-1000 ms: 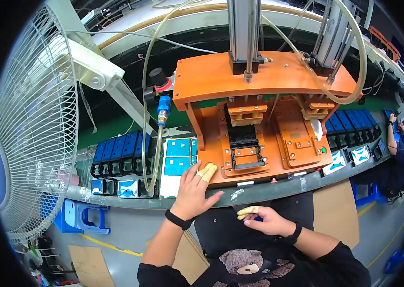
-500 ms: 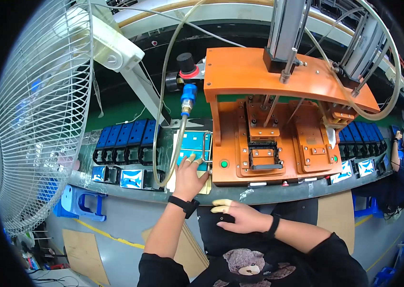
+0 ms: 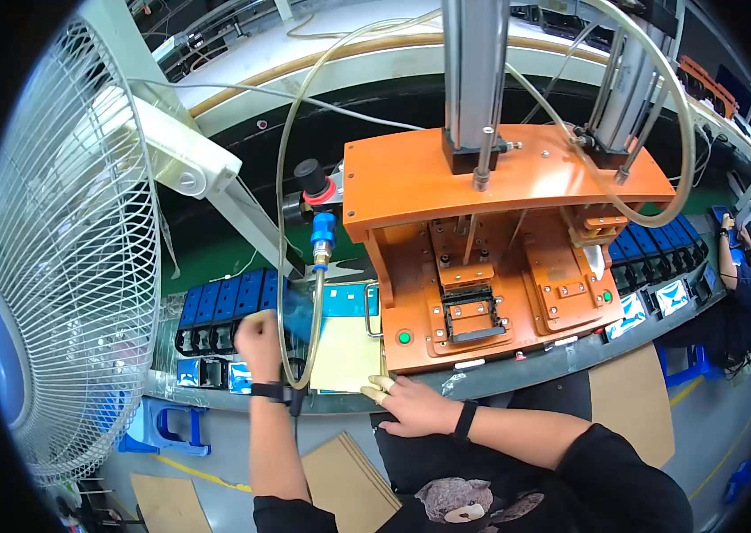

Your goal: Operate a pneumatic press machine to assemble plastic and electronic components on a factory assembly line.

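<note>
My left hand (image 3: 259, 345) is raised at the left of the sheets, in front of the blue-topped black housings (image 3: 231, 298). Its fingers are curled closed, and what they hold, if anything, is hidden. Blurred blue shows just right of it, behind the looped hose. A pale yellow sheet (image 3: 349, 348) lies at the bench edge, with a blue sheet (image 3: 345, 300) showing beyond it. My right hand (image 3: 418, 409), with pale finger cots, is open; its fingertips are by the yellow sheet's near right corner, and contact is unclear.
An orange press (image 3: 500, 169) stands right of the sheets, with a black part (image 3: 473, 315) in its fixture. A clear hose (image 3: 285, 222) loops down near my left hand. A fan (image 3: 73, 240) is at far left. More housings (image 3: 655, 249) and a co-worker (image 3: 744, 293) are at right.
My left hand has lifted off the blue sheet and moved left, closing. A yellow sheet now shows where blue was. My right hand has moved left toward the sheets. The view has shifted.
</note>
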Motion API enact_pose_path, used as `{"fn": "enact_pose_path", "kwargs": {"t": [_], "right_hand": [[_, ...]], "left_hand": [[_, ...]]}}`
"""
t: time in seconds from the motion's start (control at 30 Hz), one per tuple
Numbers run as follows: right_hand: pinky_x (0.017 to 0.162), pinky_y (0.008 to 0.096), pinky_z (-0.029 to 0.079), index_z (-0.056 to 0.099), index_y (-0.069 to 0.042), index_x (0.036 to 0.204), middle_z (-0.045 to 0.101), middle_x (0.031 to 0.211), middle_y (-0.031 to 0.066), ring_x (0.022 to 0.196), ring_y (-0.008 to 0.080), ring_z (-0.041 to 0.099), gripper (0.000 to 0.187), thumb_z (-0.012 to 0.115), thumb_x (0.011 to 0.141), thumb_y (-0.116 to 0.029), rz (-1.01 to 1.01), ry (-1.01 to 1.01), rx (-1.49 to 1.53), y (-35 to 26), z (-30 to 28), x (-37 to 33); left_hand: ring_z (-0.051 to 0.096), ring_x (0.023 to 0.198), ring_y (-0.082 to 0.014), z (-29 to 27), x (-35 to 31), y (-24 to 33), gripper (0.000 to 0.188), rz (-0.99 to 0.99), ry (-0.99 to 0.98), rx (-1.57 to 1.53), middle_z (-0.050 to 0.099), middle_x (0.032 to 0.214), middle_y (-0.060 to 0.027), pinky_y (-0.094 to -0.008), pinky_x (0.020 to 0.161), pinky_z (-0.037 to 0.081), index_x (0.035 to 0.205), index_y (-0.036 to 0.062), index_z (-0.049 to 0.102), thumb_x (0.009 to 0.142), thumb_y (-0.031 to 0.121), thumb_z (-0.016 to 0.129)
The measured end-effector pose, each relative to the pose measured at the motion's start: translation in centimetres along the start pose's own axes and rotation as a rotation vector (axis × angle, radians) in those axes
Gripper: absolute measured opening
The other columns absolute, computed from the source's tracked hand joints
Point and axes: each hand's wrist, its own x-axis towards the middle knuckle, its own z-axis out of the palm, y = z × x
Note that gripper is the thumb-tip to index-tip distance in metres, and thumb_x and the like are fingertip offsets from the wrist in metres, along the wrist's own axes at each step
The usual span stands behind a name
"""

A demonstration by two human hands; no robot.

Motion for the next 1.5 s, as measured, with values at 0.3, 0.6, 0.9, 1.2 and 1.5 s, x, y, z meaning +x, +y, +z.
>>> {"fn": "enact_pose_path", "kwargs": {"t": [0.3,0.6,0.9,1.2,1.5], "right_hand": [[0.087,0.0405,0.050,0.058,-0.005,0.125,0.051,0.131,0.0181,0.103,0.0355,0.058,0.051,0.072,0.079,-0.022,-0.298,0.298,0.282,-3.4,-8.4,-5.2],[0.093,0.0420,0.042,0.067,-0.009,0.103,0.063,0.112,0.0078,0.109,0.0288,0.056,0.029,0.074,0.076,-0.017,0.001,0.656,-0.378,0.3,-17.7,-8.1],[0.070,0.0363,0.051,0.069,-0.002,0.095,0.069,0.090,0.0124,0.080,0.0298,0.066,0.020,0.076,0.077,-0.008,-0.070,0.823,-0.140,-1.1,-24.8,-16.2],[0.071,0.0278,0.050,0.067,0.006,0.092,0.069,0.085,0.0085,0.077,0.0161,0.065,0.015,0.067,0.087,-0.009,0.287,1.313,0.812,-1.3,-20.7,-32.5],[0.066,0.0351,0.058,0.066,0.002,0.094,0.069,0.083,0.0115,0.069,0.0202,0.068,0.020,0.062,0.093,-0.017,0.268,1.300,1.294,1.9,-17.8,-33.3]], "left_hand": [[0.062,0.094,-0.0167,-14.5,-6.3,2.7,0.036,-0.082,0.089,-0.563,0.061,0.111,-0.0108,-0.0316,0.080,0.055,0.127,-0.0032,0.050,0.099,0.019,0.055],[0.065,0.102,-0.0175,-13.9,-18.8,11.3,0.032,-0.377,-0.862,-0.631,0.065,0.116,-0.0142,-0.0297,0.089,0.051,0.118,-0.0054,0.059,0.086,-0.005,0.062],[0.064,0.097,-0.0153,6.9,-9.0,20.7,0.022,0.294,-0.809,-0.222,0.068,0.106,-0.0078,-0.0293,0.089,0.050,0.115,0.0027,0.063,0.093,0.007,0.061],[0.053,0.121,-0.0344,16.8,-0.1,21.8,0.042,0.368,-0.941,0.514,0.056,0.133,-0.0165,-0.0402,0.100,0.046,0.131,0.0147,0.055,0.091,0.027,0.054],[0.037,0.136,-0.0289,18.1,2.4,20.2,0.048,0.687,-0.746,0.842,0.042,0.147,-0.0112,-0.0382,0.112,0.032,0.140,0.0144,0.042,0.097,0.034,0.046]]}}
